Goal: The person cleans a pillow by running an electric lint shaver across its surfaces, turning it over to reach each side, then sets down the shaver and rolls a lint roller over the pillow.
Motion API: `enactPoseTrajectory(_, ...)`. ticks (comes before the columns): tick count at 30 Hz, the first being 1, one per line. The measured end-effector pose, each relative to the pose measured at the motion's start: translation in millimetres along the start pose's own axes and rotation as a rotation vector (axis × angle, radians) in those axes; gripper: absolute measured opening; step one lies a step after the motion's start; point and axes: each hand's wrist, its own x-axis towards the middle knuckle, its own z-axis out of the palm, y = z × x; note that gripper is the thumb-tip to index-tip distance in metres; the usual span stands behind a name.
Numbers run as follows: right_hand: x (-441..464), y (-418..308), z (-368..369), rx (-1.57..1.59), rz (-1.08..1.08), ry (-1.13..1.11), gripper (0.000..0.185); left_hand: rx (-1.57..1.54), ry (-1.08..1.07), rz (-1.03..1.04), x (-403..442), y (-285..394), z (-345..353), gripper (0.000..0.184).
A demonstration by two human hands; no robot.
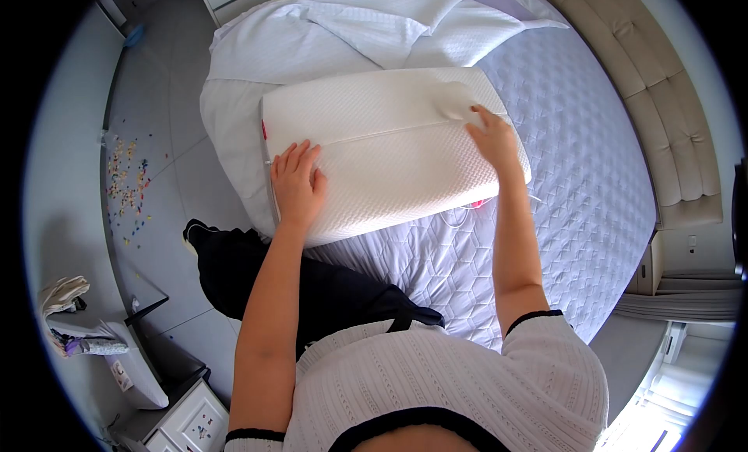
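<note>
A white textured pillow (382, 152) lies on the bed, with a seam running along its length and a small red tag at its left end. My left hand (298, 183) rests flat on the pillow's left part, fingers spread, holding nothing. Over the right part of the pillow is my right hand (492, 138), its fingers apart and slightly bent. Just beyond those fingertips, a pale blurred patch shows on the pillow's surface; I cannot make out what it is. A thin white cord and something pink show under the pillow's near right edge.
A quilted grey mattress cover (576, 140) spreads to the right, and a rumpled white sheet (343, 31) lies beyond the pillow. The padded headboard (639, 78) stands at the right. Small colourful pieces (128, 175) are scattered on the floor at left, near a white cabinet (195, 421).
</note>
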Motion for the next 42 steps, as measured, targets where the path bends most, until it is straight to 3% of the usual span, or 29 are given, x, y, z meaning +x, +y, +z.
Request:
enactPoseTrajectory(3,15.2,41.9,-21.6,-0.059,0.196,0.007,0.050,-0.003,0.000,-0.001,0.6,0.4,0.1,0.042)
enactPoseTrajectory(7,28.2,72.5,-35.2,-0.123,0.291,0.006,0.053,0.004,-0.010,-0.007,1.7,2.0,-0.9,0.042)
enactPoseTrajectory(21,34.9,76.9,-40.8,-0.066,0.350,0.012,0.050,-0.006,-0.008,-0.013,2.2,-0.3,0.7,0.041)
enactPoseTrajectory(29,11.0,-25.4,18.1,0.082,-0.162,-0.003,0.047,-0.001,-0.029,-0.022,3.2,3.0,-1.4,0.042)
enactPoseTrajectory(37,-26.9,-154.8,65.9,0.141,-0.311,-0.207,0.045,0.004,-0.040,-0.022,2.1,2.8,-3.3,0.042)
enactPoseTrajectory(42,-4.2,-137.5,57.1,0.086,-0.292,-0.191,0.047,0.001,-0.031,-0.015,1.5,1.0,-1.7,0.043)
